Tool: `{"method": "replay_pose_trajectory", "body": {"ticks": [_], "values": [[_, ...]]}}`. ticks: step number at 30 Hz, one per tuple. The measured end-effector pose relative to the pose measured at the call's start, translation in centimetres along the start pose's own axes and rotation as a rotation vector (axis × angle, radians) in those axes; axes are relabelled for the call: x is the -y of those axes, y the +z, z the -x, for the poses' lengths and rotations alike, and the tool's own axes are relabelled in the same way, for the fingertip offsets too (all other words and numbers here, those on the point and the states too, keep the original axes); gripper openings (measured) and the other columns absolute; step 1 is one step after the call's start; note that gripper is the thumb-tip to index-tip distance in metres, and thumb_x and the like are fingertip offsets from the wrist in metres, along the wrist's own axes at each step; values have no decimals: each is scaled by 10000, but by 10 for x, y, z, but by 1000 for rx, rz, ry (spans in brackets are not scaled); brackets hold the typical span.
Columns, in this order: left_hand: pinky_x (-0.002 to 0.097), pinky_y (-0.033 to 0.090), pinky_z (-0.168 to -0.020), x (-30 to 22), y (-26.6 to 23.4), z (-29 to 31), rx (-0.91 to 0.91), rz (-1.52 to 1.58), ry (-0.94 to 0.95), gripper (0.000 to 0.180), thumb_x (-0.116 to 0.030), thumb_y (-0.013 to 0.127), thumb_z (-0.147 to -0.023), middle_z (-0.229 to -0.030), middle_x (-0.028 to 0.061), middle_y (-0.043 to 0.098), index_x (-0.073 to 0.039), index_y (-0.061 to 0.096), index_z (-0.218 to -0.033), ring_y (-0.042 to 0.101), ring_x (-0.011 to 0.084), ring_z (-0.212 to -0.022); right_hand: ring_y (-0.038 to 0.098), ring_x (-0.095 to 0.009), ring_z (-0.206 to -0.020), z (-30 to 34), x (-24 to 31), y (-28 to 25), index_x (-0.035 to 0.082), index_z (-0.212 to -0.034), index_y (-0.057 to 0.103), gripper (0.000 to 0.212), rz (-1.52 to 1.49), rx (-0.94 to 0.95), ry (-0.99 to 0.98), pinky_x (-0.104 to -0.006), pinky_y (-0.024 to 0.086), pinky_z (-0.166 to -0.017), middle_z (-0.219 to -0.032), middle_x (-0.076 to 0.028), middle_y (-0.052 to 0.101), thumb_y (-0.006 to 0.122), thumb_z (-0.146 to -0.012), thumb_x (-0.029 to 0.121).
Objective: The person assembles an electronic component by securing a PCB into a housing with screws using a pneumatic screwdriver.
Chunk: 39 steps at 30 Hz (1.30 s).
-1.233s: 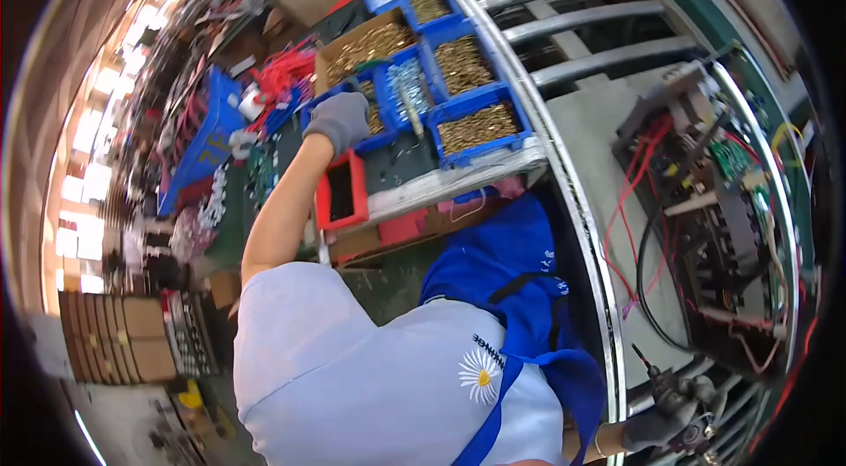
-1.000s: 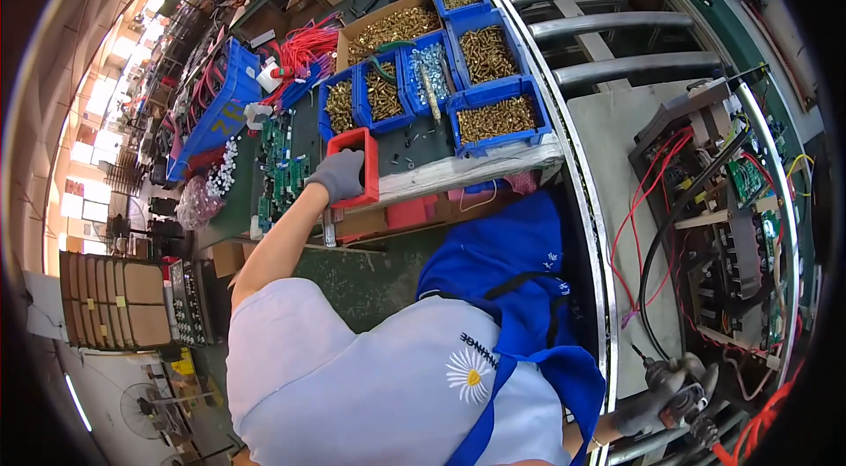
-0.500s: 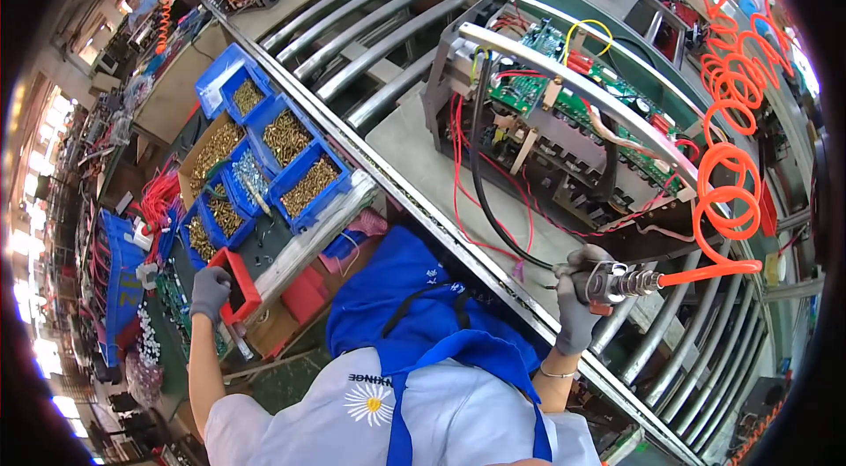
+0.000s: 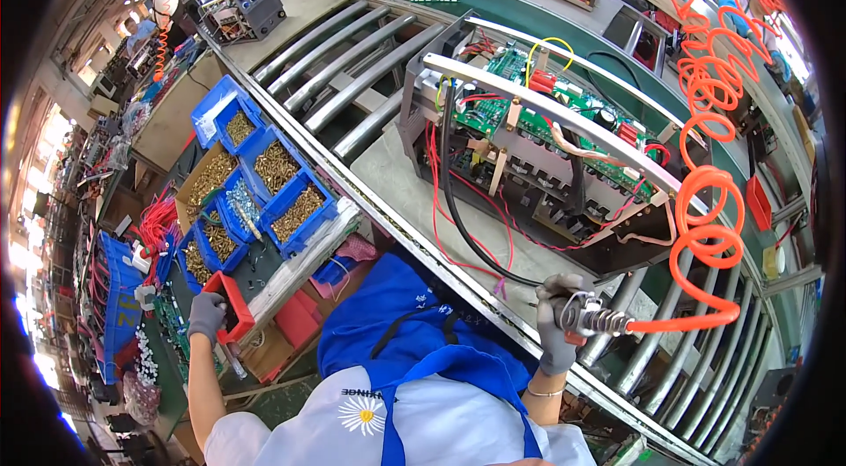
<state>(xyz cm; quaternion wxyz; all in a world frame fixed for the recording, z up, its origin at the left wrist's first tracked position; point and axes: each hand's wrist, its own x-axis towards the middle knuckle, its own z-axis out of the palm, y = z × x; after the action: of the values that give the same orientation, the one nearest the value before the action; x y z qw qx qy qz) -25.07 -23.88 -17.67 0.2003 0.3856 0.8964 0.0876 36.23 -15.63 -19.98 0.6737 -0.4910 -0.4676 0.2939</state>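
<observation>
My left hand [image 4: 207,316], in a grey glove, is closed on the left wall of a small red bin [image 4: 238,325] with a dark inside. Its fingertips are partly hidden at the rim. In my right hand [image 4: 555,338], also gloved, is a metal air tool [image 4: 586,316] with an orange coiled hose [image 4: 701,325] running from its end. What the tool's working tip looks like cannot be made out behind the fingers. Beyond that hand stands an open machine chassis [image 4: 546,188], with green circuit boards, metal rails, and red and black wires hanging from its near side.
Blue bins [image 4: 308,241] of brass-coloured and silver screws crowd the bench at left. A roller conveyor [image 4: 648,369] runs along my front and right, its metal edge close to my apron. Another machine unit [image 4: 256,12] stands at far left. Red wire bundles [image 4: 157,226] lie left of the bins.
The whole view has shifted slightly, so the chassis and bins sit lower and further left. My right hand still grips the tool, which has turned a little. My left hand stays at the red bin.
</observation>
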Motion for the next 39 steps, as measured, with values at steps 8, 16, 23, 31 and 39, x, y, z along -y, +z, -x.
{"method": "replay_pose_trajectory", "body": {"ticks": [8,16,23,31,39], "values": [[342,530,-446,-21,-4,12,-102,62,-142,99,-45,688,-866,-635,124,661,51,713,-865,656,231,-476,623,-173,-796,8,19,-7,59,-1078,463,464,165,107,-161,-290,536,-746,-980,-120,591,516,-706,-214],[355,544,-526,-6,-5,6,-217,-15,10,140,-82,681,-840,-649,145,676,33,732,-778,689,221,-546,623,-159,-765,-1,8,-10,55,-1078,484,438,165,169,-81,-263,528,-698,-936,-101,601,581,-722,-183],[312,546,-530,-53,-28,32,-451,277,189,177,-64,654,-849,-733,138,703,57,709,-966,694,192,-593,595,-147,-813,-5,8,7,53,-1055,497,387,279,174,-133,-259,513,-744,-932,-70,561,584,-747,-165],[246,535,-631,-315,85,67,704,932,433,226,-79,579,-937,-925,117,708,24,672,-1115,673,157,-734,579,-147,-776,13,12,-6,58,-1054,477,421,365,36,-88,-293,530,-712,-882,-70,548,597,-706,-146],[193,456,-639,-416,225,154,1753,909,379,392,-301,623,-985,-965,23,585,9,581,-1220,519,68,-763,568,-153,-596,4,128,-19,62,-1083,451,415,-339,-196,-478,-341,567,-633,-867,-91,513,769,-821,108]]}}
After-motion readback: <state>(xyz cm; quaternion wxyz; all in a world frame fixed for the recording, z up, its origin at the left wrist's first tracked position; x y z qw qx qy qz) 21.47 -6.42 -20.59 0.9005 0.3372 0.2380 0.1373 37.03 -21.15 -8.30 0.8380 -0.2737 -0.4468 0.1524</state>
